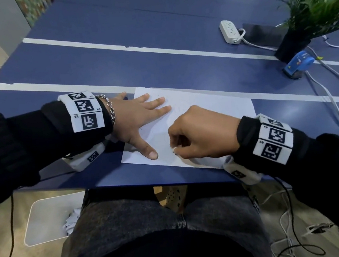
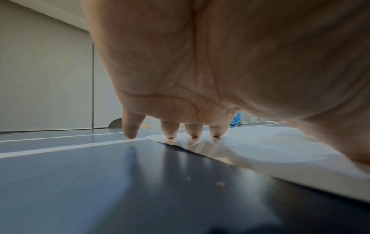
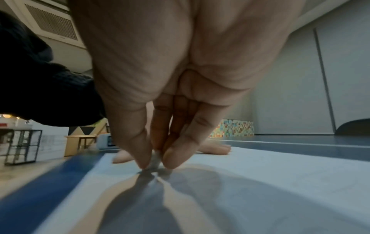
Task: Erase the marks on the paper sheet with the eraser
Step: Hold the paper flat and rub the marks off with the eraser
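A white paper sheet [image 1: 215, 111] lies near the front edge of the blue table [image 1: 116, 67]; only faint pencil marks show on it. My left hand [image 1: 142, 118] lies flat on the sheet's left part, fingers spread, their tips [image 2: 194, 136] pressing the paper [image 2: 270, 142]. My right hand [image 1: 199, 137] sits on the sheet's near middle with fingers curled down. Thumb and fingers pinch a small grey eraser [image 3: 155, 161] whose tip touches the paper [image 3: 260, 182]. In the head view the eraser is almost hidden under the fingers.
White tape lines [image 1: 156, 50] cross the table. At the far right stand a power strip [image 1: 230, 31], a potted plant [image 1: 307, 19], a blue device [image 1: 299, 64] and loose cables [image 1: 328, 95]. A white bin with crumpled paper [image 1: 52, 220] sits on the floor at the left.
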`<state>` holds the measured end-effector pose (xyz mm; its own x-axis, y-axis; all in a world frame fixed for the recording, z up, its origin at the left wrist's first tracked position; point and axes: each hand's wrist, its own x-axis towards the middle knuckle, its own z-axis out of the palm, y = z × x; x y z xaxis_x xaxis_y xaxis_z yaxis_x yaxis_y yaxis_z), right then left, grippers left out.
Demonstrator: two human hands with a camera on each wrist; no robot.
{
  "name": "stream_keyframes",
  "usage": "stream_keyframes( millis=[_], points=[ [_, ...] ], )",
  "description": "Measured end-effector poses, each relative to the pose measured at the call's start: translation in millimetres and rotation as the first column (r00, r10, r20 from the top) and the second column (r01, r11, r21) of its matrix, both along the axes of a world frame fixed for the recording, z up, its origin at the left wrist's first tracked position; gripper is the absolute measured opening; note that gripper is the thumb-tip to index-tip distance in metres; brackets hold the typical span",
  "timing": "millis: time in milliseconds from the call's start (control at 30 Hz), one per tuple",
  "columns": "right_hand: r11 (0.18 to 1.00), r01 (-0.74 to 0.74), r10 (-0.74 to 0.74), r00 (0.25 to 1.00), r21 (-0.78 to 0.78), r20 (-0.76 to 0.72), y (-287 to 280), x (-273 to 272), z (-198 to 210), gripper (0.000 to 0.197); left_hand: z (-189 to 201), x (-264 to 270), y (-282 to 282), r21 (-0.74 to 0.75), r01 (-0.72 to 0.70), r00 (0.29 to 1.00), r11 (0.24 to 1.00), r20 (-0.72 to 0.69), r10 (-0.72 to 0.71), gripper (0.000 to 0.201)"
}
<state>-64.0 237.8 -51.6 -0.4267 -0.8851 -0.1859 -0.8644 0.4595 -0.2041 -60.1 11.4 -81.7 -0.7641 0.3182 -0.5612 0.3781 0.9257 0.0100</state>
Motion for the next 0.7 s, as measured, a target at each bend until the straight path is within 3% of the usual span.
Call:
stream_keyframes(
  millis=[167, 300, 467, 600, 700],
  points=[
    [0.994, 0.105, -0.106, 0.994, -0.044, -0.037, 0.5, -17.2, 0.8, 0.009, -0.5, 0.4, -0.2, 0.005, -0.013, 1.000, 1.000, -0.002, 0.013, 0.140],
    [0.999, -0.034, 0.034, 0.999, 0.002, -0.026, -4.6, 2.2, -2.9, 0.010, 1.0, 0.8, -0.5, 0.005, -0.019, 1.000, 1.000, -0.007, 0.019, 0.140],
    [0.995, 0.087, -0.090, 0.993, -0.040, -0.071, -2.5, -22.2, 0.1, 0.009, 1.6, 1.9, 1.1, 0.005, -0.021, 1.000, 1.000, -0.005, 0.021, 0.140],
    [0.999, -0.037, 0.037, 0.999, -0.002, -0.033, -6.1, -5.2, -2.7, 0.011, 4.2, 4.3, 2.5, -0.003, -0.028, 0.999, 1.000, -0.016, 0.028, 0.138],
    [0.999, 0.041, -0.042, 0.998, -0.022, -0.045, -8.3, -20.3, 0.8, 0.008, 5.3, 4.2, 2.3, 0.004, -0.033, 0.999, 0.999, -0.010, 0.033, 0.138]
  ],
)
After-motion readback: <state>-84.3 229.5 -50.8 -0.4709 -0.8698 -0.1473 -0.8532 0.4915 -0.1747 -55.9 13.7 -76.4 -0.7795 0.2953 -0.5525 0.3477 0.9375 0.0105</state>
